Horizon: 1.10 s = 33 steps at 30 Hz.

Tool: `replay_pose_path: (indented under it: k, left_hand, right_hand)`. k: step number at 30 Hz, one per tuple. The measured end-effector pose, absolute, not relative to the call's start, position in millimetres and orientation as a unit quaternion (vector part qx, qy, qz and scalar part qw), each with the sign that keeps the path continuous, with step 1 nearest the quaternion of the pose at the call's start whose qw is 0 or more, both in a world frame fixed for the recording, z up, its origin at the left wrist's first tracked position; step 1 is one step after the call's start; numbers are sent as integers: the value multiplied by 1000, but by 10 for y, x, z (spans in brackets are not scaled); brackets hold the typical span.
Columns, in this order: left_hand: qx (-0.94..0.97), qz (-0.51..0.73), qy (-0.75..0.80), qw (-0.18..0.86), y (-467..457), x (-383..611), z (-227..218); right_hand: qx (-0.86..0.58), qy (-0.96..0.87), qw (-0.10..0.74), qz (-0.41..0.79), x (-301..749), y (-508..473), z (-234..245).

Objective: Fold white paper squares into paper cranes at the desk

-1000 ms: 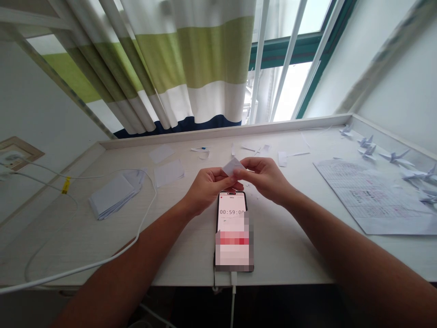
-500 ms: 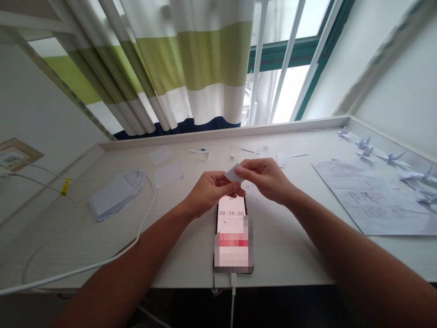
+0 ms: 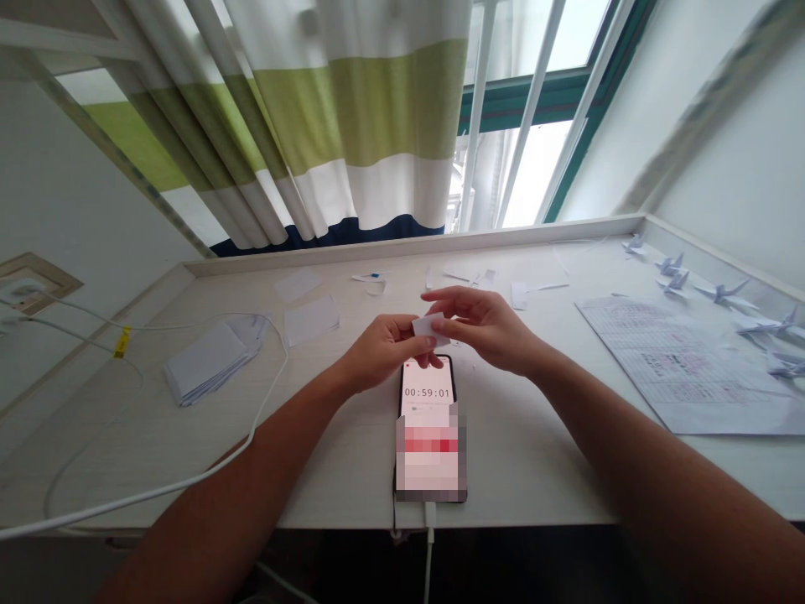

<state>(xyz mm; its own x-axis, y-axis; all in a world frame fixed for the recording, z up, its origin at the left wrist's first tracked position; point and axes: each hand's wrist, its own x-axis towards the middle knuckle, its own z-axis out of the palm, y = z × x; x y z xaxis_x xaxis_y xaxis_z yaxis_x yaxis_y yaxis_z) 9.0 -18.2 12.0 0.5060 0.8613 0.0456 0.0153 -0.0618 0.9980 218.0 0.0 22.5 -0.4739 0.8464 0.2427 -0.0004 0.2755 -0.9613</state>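
Head view: I see both hands meeting above the far end of the phone (image 3: 431,428) at bench (image 3: 534,453) centre. Left hand (image 3: 377,351) has its fingers (image 3: 412,344) pinched shut on the near-left edge of a small folded white paper (image 3: 428,327). Right hand (image 3: 487,325) grips the same paper from the right, thumb and lower fingers closed on it, index finger stretched out over its top. Paper is held in the air just above the phone's top edge, not touching the bench.

Phone lies flat, screen up, timer reads 00:59:01, lower screen pixelated, cable plugged at its near end. White cable (image 3: 251,419) loops across the left bench. Stack of white paper squares (image 3: 205,362) sits well left of the hands, two loose squares (image 3: 310,319) beyond it. Paper scraps (image 3: 478,277) scattered near the back ledge. Printed sheet (image 3: 685,365) lies to the right, folded paper cranes (image 3: 723,292) lined up along the right wall. Striped curtain (image 3: 352,117) and window (image 3: 541,109) behind.
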Motion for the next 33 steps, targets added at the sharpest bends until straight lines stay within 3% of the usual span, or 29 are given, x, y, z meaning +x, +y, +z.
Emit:
replay_pose_path:
  k: [4, 10, 16, 27, 33]
  left_hand:
    - [657, 312, 341, 596, -148, 45, 121]
    - [589, 376, 360, 618, -102, 33, 60]
    - [553, 393, 356, 642, -116, 47, 92]
    - [512, 376, 346, 690, -103, 19, 138]
    - [534, 376, 367, 663, -117, 23, 170]
  right_hand:
    - [-304, -729, 374, 486, 2193, -17, 250]
    - [-329, -729, 441, 407, 2180, -5, 214]
    - [-338, -728, 446, 397, 2176, 5, 197]
    - [-273, -692, 449, 494, 2157, -2, 230]
    - [-263, -693, 452, 496, 2148, -20, 222]
